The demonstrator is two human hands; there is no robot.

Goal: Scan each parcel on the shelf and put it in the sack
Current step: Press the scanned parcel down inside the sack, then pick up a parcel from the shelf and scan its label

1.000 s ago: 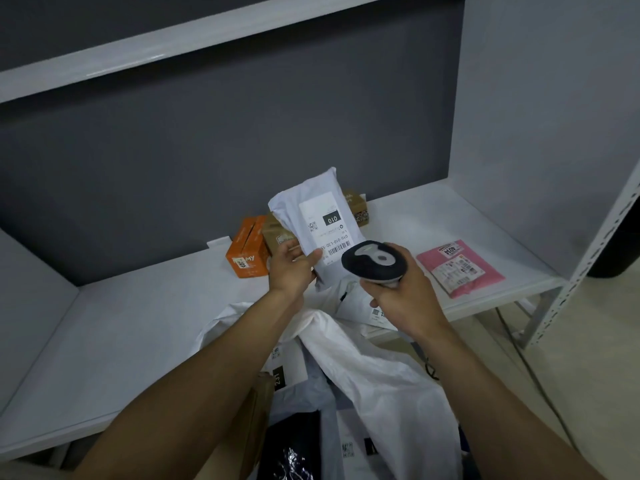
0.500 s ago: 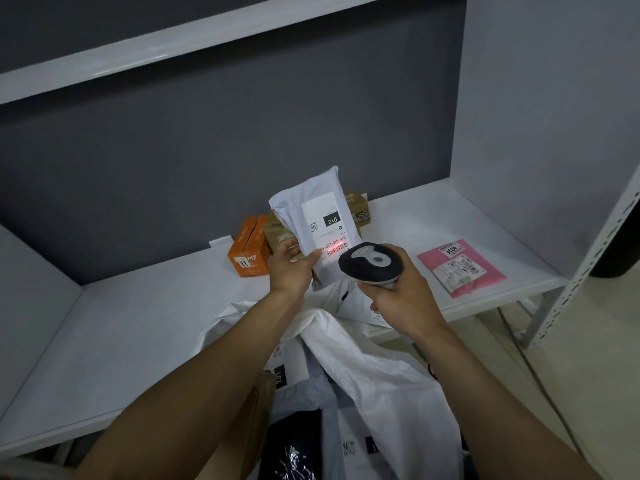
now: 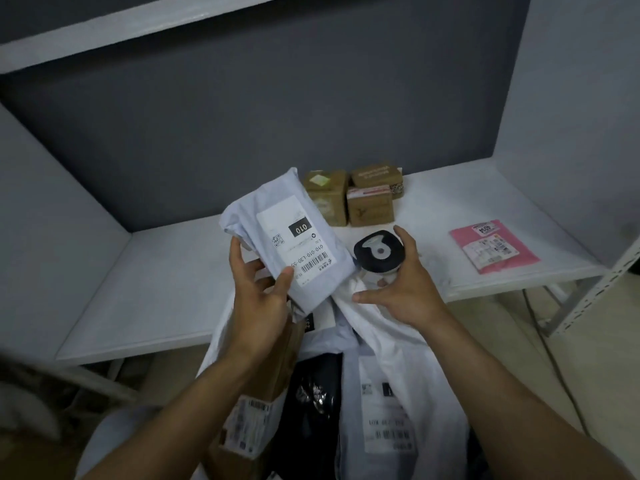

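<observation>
Right, head view, the only one given; left hand (image 3: 258,299) clamps the white mailer (image 3: 294,244) from below, thumb on the lbl face just beside the barcode, fingers behind. The pkg is tilted lbl-up toward the camera, prob. so the code can be read; it hangs over the near edge of the shelf (image 3: 156,289), above the mouth of the sack (image 3: 381,327), not yet in it.

Right hand (image 3: 405,292) sits round the scanner (image 3: 377,252), whose head is at the shelf's front edge by the sack's rim; forefinger straight along its right side, thumb stretched out left over the sack cloth. Its hold on the handle is hidden, so can't tell if it's gripping or letting go; my guess is it's parking the scanner close by to free that hand for the sack.

The sack gapes below both wrists w/ a brown carton (image 3: 256,410), a black pouch (image 3: 311,393) and a pale labelled pkg (image 3: 388,420) inside; so several look done. On the shelf: brown boxes (image 3: 349,199) bunched at the back, touching each other; a pink mailer (image 3: 493,245) flat, well to the right, lbl up; those need scanning yet. Next, I'd judge: drop the white mailer into the sack.
</observation>
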